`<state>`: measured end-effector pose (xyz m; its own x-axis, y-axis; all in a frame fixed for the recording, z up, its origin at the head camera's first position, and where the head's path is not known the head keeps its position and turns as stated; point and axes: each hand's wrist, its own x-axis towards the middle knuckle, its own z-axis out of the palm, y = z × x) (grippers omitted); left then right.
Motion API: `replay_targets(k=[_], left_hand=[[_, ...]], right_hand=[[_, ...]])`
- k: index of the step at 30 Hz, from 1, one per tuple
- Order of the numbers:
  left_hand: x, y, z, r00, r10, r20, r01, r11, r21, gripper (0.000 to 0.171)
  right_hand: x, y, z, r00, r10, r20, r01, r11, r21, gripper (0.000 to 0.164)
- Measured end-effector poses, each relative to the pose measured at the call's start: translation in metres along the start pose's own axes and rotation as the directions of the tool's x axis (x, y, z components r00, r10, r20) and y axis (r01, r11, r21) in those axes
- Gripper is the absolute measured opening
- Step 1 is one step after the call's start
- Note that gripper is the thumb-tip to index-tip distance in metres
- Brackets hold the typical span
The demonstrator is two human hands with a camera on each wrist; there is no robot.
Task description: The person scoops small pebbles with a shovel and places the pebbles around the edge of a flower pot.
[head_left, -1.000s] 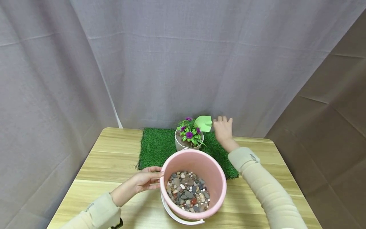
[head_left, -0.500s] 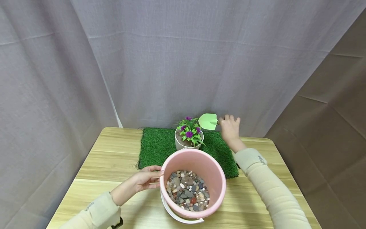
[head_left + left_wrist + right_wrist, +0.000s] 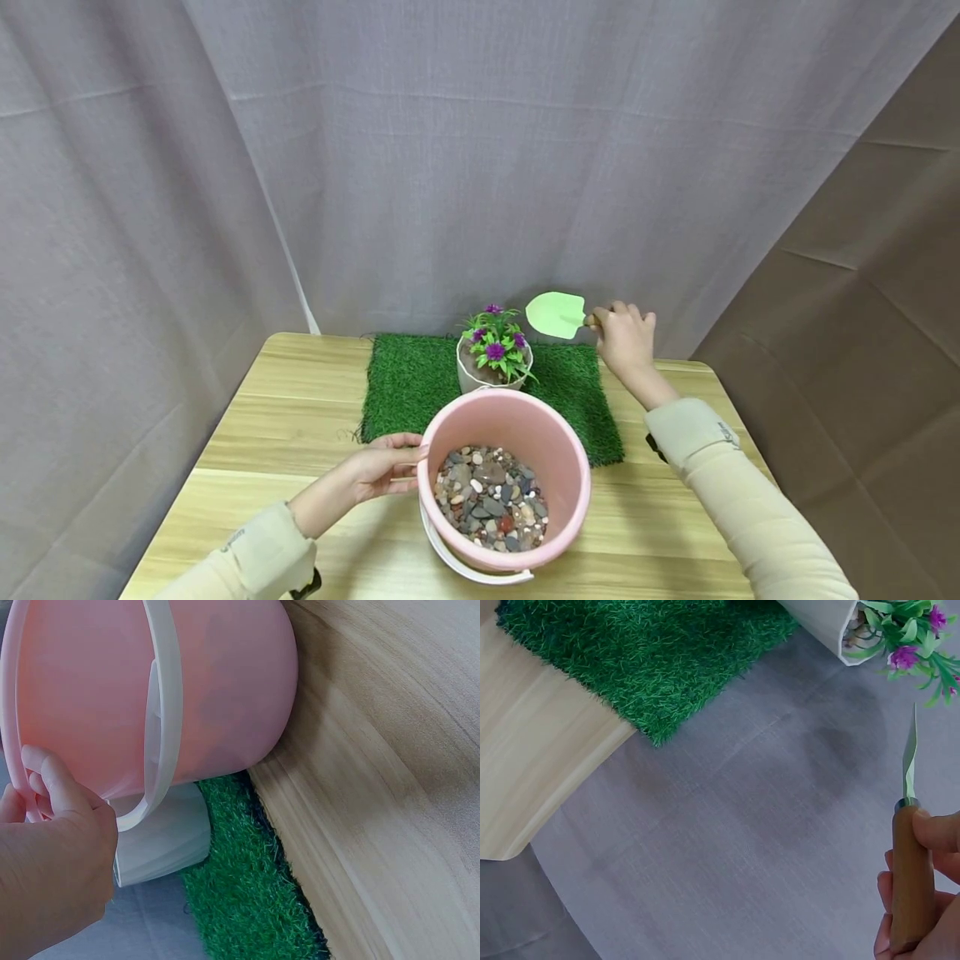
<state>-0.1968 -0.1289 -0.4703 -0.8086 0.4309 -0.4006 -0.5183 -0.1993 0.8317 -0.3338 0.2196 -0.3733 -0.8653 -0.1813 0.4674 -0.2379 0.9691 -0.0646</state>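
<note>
My left hand (image 3: pixel 384 468) holds the rim of a pink bucket (image 3: pixel 577 479) at its left side, thumb and fingers pinching the edge in the left wrist view. Pebbles (image 3: pixel 491 500) of mixed colours cover the bucket's bottom. A white handle (image 3: pixel 171 697) hangs down its outer side. In my right hand (image 3: pixel 628 340) is a small garden trowel with a pale green blade (image 3: pixel 555 315), raised at the back right. The right wrist view shows its wooden handle (image 3: pixel 913 877) in the grip and the blade edge-on. Left of the blade stands a white flowerpot (image 3: pixel 471 377) with a purple-flowered plant (image 3: pixel 495 342).
A green artificial grass mat (image 3: pixel 412 375) lies under the pot and reaches behind the bucket. Both rest on a light wooden table (image 3: pixel 285 417). Grey curtain (image 3: pixel 525 167) hangs close behind the table, and brown cloth (image 3: pixel 862 333) borders the right.
The trowel and my right hand have moved to the right, away from the plant. My left hand keeps its hold on the bucket, which stands almost where it was.
</note>
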Motion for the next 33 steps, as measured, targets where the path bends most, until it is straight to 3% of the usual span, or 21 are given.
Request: replay_targets(k=[6,16,26,33], left_hand=[[0.000,0.000,-0.001,1.000,-0.001,-0.004,0.001,1.000,0.000,0.010],[-0.001,0.000,-0.001,1.000,-0.005,-0.008,0.005,1.000,-0.004,0.009],[0.000,0.001,-0.001,1.000,-0.008,-0.006,0.008,1.000,0.002,0.010],[0.001,-0.001,-0.001,1.000,-0.004,-0.015,0.004,1.000,-0.008,0.010]], right_hand=[[-0.011,0.002,-0.009,1.000,-0.021,-0.021,0.021,1.000,0.023,0.020],[-0.030,-0.013,-0.028,0.990,-0.132,-0.044,0.135,0.986,0.095,0.024],[-0.049,-0.032,-0.042,0.967,-0.252,-0.035,0.254,0.960,0.117,0.023],[-0.061,-0.039,-0.042,0.930,-0.368,-0.020,0.368,0.925,0.099,0.022]])
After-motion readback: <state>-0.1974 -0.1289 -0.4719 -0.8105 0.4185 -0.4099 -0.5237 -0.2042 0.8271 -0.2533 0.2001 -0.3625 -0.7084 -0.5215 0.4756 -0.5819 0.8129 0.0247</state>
